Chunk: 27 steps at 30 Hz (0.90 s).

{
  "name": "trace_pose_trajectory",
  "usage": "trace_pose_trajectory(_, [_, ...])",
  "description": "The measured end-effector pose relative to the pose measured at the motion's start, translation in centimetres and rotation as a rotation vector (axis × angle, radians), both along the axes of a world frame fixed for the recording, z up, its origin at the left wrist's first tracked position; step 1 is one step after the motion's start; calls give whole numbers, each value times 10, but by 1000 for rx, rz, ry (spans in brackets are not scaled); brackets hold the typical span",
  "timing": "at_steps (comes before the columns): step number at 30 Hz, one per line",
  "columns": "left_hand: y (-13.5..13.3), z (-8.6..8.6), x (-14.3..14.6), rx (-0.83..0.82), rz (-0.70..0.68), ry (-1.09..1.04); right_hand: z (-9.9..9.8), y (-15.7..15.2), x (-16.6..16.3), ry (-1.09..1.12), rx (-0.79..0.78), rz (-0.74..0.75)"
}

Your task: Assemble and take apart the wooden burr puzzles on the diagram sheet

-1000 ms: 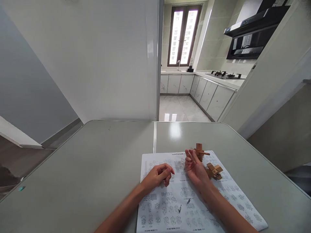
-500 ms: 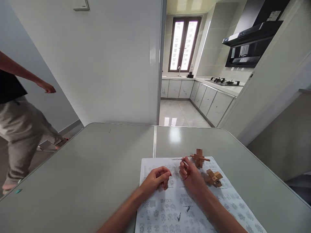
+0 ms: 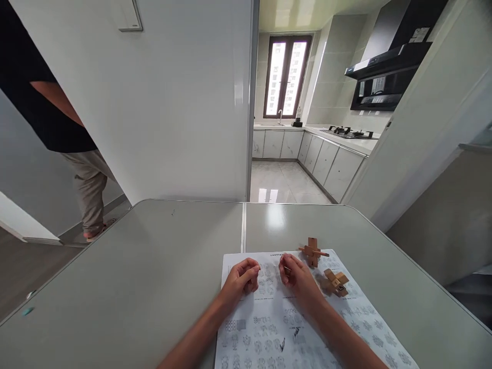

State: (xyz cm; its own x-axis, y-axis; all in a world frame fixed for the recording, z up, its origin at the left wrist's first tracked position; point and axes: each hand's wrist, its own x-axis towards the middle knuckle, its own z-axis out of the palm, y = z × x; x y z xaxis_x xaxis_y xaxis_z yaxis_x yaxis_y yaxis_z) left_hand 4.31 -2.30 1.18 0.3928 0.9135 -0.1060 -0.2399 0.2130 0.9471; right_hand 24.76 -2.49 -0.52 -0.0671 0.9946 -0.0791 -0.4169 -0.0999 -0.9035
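A paper sheet lies closest, at the near edge of the table, and it is full of little printed drawings with 2 dark pen marks low down. Both bare arms come up over it from the bottom. The left hand rests on the sheet with its fingers curled in together, and I see nothing in it. The right hand rests just beside it, a small gap apart, and its fingers are curled in together too. I cannot tell if something tiny is tucked inside them. Just to the right of the right hand, a small wooden puzzle made of crossed blocks lies on the sheet, close to the hand but not touching it. A bit farther back, near the top edge of the sheet, stands a second wooden puzzle, a cross with a thin stick poking out to the right. The grey table has a seam down its middle. Past its far left corner, another person in a dark top and light trousers stands by the white wall. Straight ahead, a doorway opens on a kitchen with pale cabinets, a stove, a dark hood and a tall window.
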Motion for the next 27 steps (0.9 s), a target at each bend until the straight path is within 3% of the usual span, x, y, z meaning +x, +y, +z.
trace_pose_trajectory(5, [-1, 2, 0, 21, -15, 35, 21, -28, 21, -518, 197, 175])
trace_pose_trajectory(10, [-1, 4, 0, 23, -32, 51, 36, -63, 86, -1104, 311, -87])
trace_pose_trajectory(13, [1, 4, 1, 30, -34, 59, 35, -69, 123, -1379, 226, -223])
trace_pose_trajectory(16, [1, 4, 2, 37, -31, 63, 29, -67, 142, -1504, 144, -192])
trace_pose_trajectory(20, [1, 3, 3, 44, -42, 53, 13, -64, 139, -1564, 104, -171])
trace_pose_trajectory(27, [-1, 1, 4, 61, -42, 60, -1, -66, 134, -1615, 124, -294])
